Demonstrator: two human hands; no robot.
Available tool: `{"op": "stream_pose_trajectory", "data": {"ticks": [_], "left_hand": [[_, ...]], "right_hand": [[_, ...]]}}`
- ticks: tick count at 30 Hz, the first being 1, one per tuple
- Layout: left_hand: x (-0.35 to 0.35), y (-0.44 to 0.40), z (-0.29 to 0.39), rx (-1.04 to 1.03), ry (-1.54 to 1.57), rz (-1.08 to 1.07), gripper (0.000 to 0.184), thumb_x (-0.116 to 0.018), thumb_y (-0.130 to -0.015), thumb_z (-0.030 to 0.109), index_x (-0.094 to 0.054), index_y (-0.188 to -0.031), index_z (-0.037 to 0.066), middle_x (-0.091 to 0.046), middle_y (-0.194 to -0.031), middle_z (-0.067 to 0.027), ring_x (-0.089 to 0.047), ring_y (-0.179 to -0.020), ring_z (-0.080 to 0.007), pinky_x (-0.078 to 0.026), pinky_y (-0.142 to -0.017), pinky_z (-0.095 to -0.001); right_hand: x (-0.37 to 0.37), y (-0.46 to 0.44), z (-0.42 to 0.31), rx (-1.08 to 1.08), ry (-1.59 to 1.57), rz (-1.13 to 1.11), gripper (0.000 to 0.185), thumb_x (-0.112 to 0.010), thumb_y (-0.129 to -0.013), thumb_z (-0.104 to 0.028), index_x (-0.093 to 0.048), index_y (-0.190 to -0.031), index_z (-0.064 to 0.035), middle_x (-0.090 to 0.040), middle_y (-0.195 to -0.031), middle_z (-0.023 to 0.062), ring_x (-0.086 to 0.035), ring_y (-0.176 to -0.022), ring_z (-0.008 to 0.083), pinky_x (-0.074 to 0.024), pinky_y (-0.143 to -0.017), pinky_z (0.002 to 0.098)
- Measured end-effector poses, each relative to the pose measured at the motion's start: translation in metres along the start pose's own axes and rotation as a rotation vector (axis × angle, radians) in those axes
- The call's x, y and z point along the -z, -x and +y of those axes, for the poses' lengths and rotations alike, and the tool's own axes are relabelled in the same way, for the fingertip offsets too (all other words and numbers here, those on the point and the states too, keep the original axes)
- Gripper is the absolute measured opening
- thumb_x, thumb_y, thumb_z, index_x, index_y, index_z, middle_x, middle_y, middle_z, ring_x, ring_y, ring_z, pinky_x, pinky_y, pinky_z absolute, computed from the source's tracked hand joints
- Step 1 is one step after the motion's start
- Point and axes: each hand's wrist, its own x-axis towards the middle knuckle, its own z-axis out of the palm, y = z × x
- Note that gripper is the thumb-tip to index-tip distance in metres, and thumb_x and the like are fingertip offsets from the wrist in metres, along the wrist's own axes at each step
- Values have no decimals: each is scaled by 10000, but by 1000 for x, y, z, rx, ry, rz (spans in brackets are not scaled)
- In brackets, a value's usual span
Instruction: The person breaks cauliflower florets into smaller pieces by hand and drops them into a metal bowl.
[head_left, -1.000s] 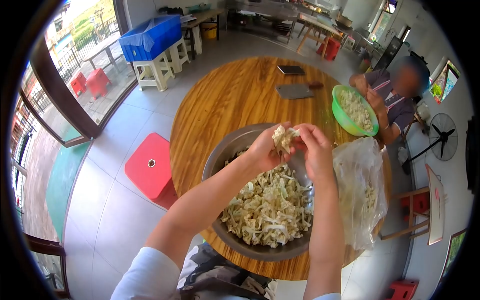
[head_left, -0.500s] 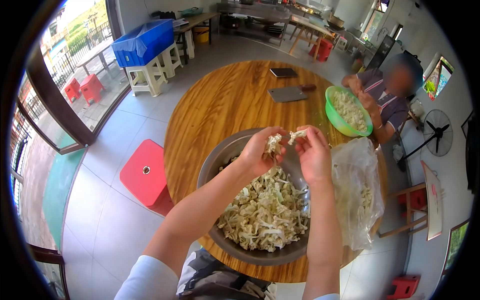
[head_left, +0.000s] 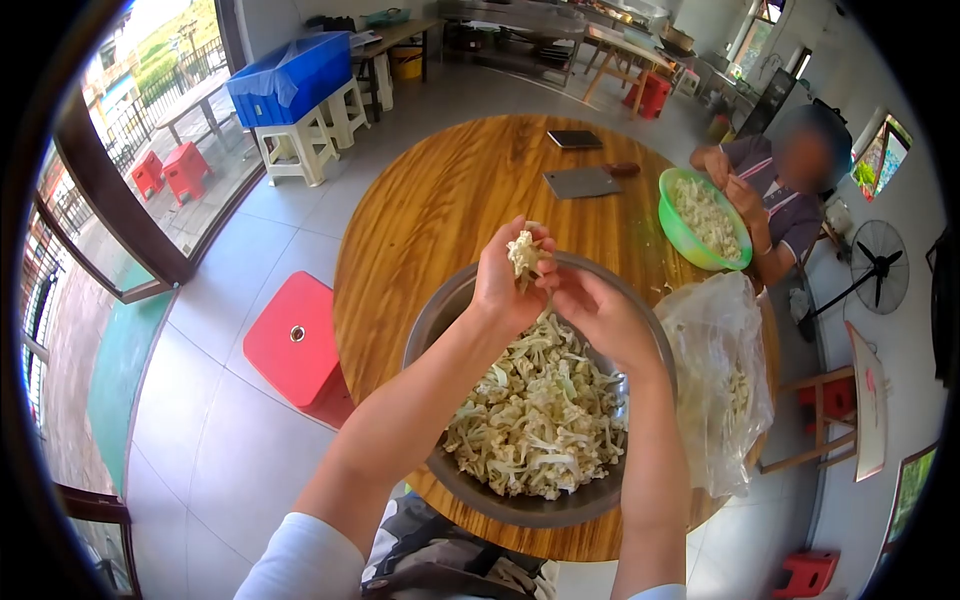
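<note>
My left hand [head_left: 505, 280] is closed around a cauliflower piece [head_left: 522, 255], pale and crumbly at the top, above the far side of a large metal bowl [head_left: 438, 302]. Close beside it, my right hand [head_left: 603, 318] has its fingers bent in against the left fingertips. Whatever the right fingers pinch is hidden from me. Small cauliflower florets [head_left: 540, 425] with pale stems are heaped in the bowl beneath both hands.
A clear plastic bag [head_left: 710, 350] lies right of the bowl on the round wooden table [head_left: 430, 200]. Farther back are a cleaver [head_left: 582, 183], a dark phone-like slab [head_left: 575, 139] and a green basin [head_left: 685, 240], where another person works. A red stool [head_left: 290, 340] stands left.
My right hand has come down and left toward the left hand, and the small floret in its fingers no longer shows. My left hand has risen and shifted slightly left with its cauliflower piece.
</note>
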Motion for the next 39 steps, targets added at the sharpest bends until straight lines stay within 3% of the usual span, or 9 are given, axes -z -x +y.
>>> {"op": "stream_pose_trajectory", "data": {"ticks": [8, 11, 20, 27, 32, 35, 39], "left_hand": [[-1, 1, 11, -41, 42, -16, 218, -494, -884, 294, -494, -871, 76, -531, -802, -60, -492, -600, -125, -384, -505, -244], [-1, 1, 13, -118, -8, 25, 221, -501, -881, 301, -506, -869, 80, -532, -800, -58, -491, -599, -126, -382, -518, -247], [6, -5, 15, -78, 16, -8, 272, -489, -887, 335, -517, -878, 64, -535, -777, -62, -489, -576, -136, -378, -501, -254], [0, 0, 10, 54, -50, -11, 353, -478, -890, 409, -530, -847, 62, -548, -747, -54, -495, -563, -140, -387, -493, -251], [0, 2, 8, 143, -61, -24, 299, -442, -898, 332, -528, -846, 51, -572, -792, -73, -557, -635, -178, -475, -582, -293], [-6, 4, 4, 169, -67, 10, 239, -422, -893, 260, -522, -889, 43, -579, -843, -90, -591, -734, -209, -514, -669, -324], [-12, 7, 3, 120, -72, 86, 212, -414, -891, 208, -509, -970, 36, -579, -922, -108, -599, -847, -231, -526, -738, -339]], "right_hand": [[8, 3, 13, -277, 42, -81, 242, -598, -863, -157, -566, -1052, -9, -586, -823, 6, -521, -745, 77, -409, -645, 226], [9, 4, 7, -249, 57, -96, 218, -575, -874, -148, -570, -1042, -9, -583, -824, 6, -530, -740, 74, -411, -630, 222], [14, 4, -5, -160, -323, 97, 167, -552, -885, -153, -576, -990, -26, -598, -916, 30, -530, -729, 76, -422, -632, 207], [25, 3, 2, -136, -787, 152, 143, -548, -895, -177, -571, -920, -39, -573, -820, 51, -480, -649, 104, -382, -559, 225], [28, -1, 9, -242, -944, 150, 158, -536, -904, -205, -574, -910, -52, -583, -814, 52, -489, -647, 116, -382, -564, 234], [23, -2, 9, -308, -849, 234, 164, -535, -906, -220, -579, -917, -62, -600, -845, 46, -516, -688, 123, -396, -599, 243], [24, -2, 15, -239, -355, 305, 190, -556, -897, -248, -594, -928, -64, -615, -886, 32, -537, -742, 94, -394, -629, 229]]}}
